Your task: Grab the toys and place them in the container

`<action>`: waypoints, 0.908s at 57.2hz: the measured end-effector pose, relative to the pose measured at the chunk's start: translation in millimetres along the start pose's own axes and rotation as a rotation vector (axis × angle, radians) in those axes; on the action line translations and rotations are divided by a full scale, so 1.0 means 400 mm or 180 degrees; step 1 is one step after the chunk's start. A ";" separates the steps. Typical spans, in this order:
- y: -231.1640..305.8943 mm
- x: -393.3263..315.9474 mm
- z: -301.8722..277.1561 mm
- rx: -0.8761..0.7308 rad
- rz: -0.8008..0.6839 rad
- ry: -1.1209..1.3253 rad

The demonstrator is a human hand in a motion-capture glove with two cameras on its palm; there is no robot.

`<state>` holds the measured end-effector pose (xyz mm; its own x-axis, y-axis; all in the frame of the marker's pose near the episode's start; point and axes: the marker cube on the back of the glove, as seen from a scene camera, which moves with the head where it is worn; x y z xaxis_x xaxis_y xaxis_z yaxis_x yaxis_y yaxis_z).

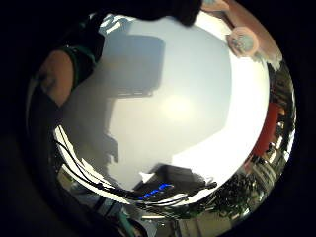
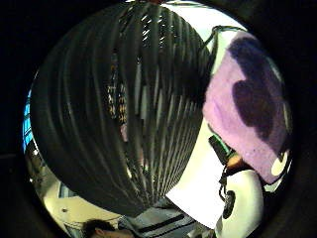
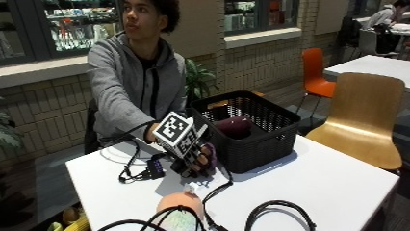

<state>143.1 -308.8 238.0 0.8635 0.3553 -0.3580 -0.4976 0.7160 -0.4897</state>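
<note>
In the outside view my gloved right hand (image 3: 194, 165) hovers just above the white table (image 3: 320, 178), close against the near left corner of the black slatted basket (image 3: 253, 144). Its fingers curl round a purple plush toy (image 3: 209, 155). The thumb side palm view shows the same purple toy (image 2: 247, 106) against the palm, with the basket's wall (image 2: 124, 114) right beside it. A dark maroon toy (image 3: 234, 127) lies inside the basket. A peach and pale green round toy (image 3: 179, 211) sits on the table nearer the front edge, also seen as the pink toy (image 1: 242, 42).
Black cables (image 3: 275, 211) loop across the table's front and left side. A wooden chair (image 3: 365, 115) stands to the right of the table, and an orange chair (image 3: 317, 72) stands behind it. The table (image 1: 173, 98) under the palm is bare white.
</note>
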 end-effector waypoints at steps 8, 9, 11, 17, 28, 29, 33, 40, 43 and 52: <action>0.018 -0.011 -0.025 0.0276 -0.0060 -0.0258; 0.020 -0.011 -0.029 0.0253 -0.0046 -0.0316; 0.023 -0.011 -0.036 0.0171 -0.0022 -0.0432; 0.034 -0.003 -0.041 0.0016 -0.0051 -0.0494; 0.042 0.005 -0.067 0.0288 -0.0094 -0.0260; 0.043 0.004 -0.071 0.0311 -0.0102 -0.0253; 0.049 -0.005 -0.096 0.0418 -0.0132 -0.0210; 0.069 -0.054 -0.163 0.0684 -0.0259 -0.0157; 0.086 -0.093 -0.196 0.0793 -0.0363 -0.0139; 0.139 -0.279 -0.290 0.0911 -0.0936 0.0182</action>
<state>9.5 -378.4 158.5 0.9554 0.0823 -0.2835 -0.1803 0.9231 -0.3397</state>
